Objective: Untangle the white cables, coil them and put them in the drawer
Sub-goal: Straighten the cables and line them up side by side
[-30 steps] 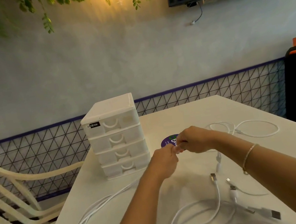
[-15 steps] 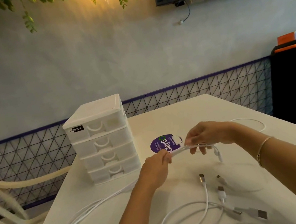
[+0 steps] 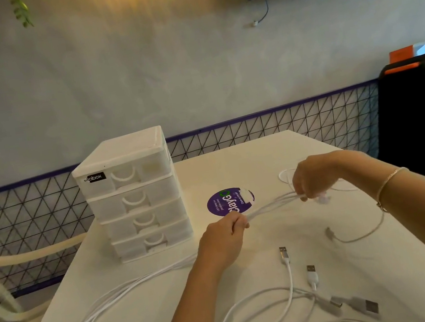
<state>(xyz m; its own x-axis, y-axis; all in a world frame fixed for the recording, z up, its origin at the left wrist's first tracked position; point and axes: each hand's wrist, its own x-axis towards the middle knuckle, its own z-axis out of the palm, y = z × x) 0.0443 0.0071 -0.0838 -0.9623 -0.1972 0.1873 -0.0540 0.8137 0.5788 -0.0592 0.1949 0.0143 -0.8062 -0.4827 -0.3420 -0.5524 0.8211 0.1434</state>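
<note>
Both hands have drawn apart: left hand (image 3: 225, 238) and right hand (image 3: 313, 178) each pinch the white cables (image 3: 271, 204), stretched taut between them. More lie at 6 o'clock on the white table (image 3: 234, 163); drawer unit (image 3: 133, 195) at 10.

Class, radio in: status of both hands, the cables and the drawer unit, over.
Left hand and right hand each grip the thin white cables, stretched between them. White plastic four-drawer unit: all drawers closed. Loose cable tangle near front edge.
</note>
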